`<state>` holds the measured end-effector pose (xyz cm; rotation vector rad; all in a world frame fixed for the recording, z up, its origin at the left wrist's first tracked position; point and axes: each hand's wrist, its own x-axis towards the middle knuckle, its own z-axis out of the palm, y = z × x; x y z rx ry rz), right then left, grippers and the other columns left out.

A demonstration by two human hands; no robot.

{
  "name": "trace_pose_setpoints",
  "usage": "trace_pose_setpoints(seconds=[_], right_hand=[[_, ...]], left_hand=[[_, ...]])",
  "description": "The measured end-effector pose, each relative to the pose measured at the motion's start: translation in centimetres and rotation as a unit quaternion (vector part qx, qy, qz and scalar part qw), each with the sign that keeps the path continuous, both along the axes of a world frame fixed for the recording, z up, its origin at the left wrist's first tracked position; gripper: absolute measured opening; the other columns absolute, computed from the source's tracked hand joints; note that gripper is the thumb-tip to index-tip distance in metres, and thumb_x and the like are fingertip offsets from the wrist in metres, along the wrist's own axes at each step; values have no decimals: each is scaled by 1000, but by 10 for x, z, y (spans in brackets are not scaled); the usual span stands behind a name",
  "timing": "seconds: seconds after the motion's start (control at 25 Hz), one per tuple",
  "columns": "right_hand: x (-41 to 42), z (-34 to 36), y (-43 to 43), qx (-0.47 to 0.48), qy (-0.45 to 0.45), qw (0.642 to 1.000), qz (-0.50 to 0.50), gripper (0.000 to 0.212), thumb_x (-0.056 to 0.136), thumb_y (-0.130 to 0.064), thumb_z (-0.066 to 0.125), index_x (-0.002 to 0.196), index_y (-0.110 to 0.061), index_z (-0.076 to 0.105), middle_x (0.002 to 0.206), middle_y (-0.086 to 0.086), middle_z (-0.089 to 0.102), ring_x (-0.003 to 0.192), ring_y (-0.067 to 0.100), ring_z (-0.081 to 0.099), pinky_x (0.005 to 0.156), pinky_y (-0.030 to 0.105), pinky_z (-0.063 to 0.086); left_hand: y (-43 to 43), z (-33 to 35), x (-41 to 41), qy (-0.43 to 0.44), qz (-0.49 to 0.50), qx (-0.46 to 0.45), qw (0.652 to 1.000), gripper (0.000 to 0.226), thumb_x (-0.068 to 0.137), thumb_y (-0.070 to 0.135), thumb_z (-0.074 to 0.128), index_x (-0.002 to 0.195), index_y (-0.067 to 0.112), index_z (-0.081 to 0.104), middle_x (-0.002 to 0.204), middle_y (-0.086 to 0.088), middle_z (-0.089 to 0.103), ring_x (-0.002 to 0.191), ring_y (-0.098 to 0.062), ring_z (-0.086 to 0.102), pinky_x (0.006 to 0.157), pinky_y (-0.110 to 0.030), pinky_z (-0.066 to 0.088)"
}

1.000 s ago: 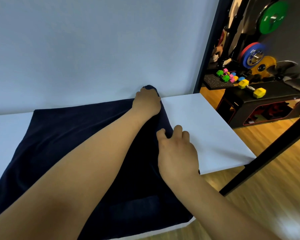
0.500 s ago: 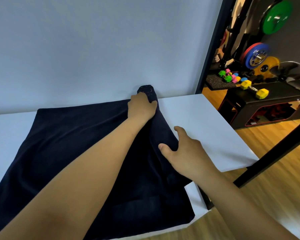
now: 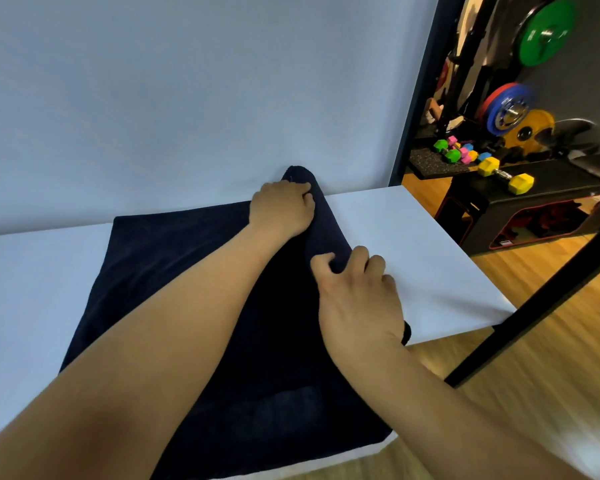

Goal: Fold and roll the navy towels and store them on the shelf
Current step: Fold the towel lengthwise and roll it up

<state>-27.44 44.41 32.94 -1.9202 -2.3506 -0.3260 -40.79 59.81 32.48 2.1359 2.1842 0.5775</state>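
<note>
The navy towel [image 3: 174, 289] lies spread on the white table [image 3: 32, 278], its right edge turned up into a thin roll running from near to far. The left hand [image 3: 281, 209] curls its fingers over the roll's far end, which is bunched against the wall, and the right hand [image 3: 355, 299], nearer, pinches the roll between thumb and curled fingers. With the near stretch held by neither hand and lying close to the table's edge, it could lag or slip off, leaving a crooked, loose roll.
</note>
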Motion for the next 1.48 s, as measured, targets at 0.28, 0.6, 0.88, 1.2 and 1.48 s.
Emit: trace_pose_setpoints(seconds=[0.28,0.6,0.88,1.2,1.48], right_hand=[[-18,7,-14,28,88,986,138,24,81,-29,70,101,-17,67,95,10,52,84,28,49,63,32,34],[32,6,1,-191,259,947,-5,68,95,-47,49,150,-38,11,128,9,49,111,26,53,87,36,50],[28,1,-6,-26,58,997,-33,62,90,-26,57,146,-30,29,114,19,48,101,37,48,70,39,39],[12,-1,-28,36,74,993,84,54,73,-35,76,124,-23,62,101,14,57,87,34,51,69,41,44],[29,8,-9,-177,239,955,-5,77,95,-42,49,153,-37,-2,123,6,47,104,20,52,80,30,48]], left_hand=[[-10,7,-20,-219,11,-82,972,25,89,50,64,99,27,62,102,10,61,108,-18,55,90,-27,42],[-15,-8,-8,-335,6,-34,941,60,94,38,62,146,12,45,147,-4,49,136,-21,45,113,-34,37],[-12,6,33,-187,-27,-44,981,37,100,28,38,128,16,57,124,-8,60,120,-29,53,93,-35,43],[-25,-3,14,-399,41,-91,912,79,86,39,67,146,19,18,129,-6,53,107,-22,59,90,-33,52],[-17,-7,27,-332,26,-71,940,68,93,39,55,146,13,22,134,-12,47,116,-25,50,78,-25,43]])
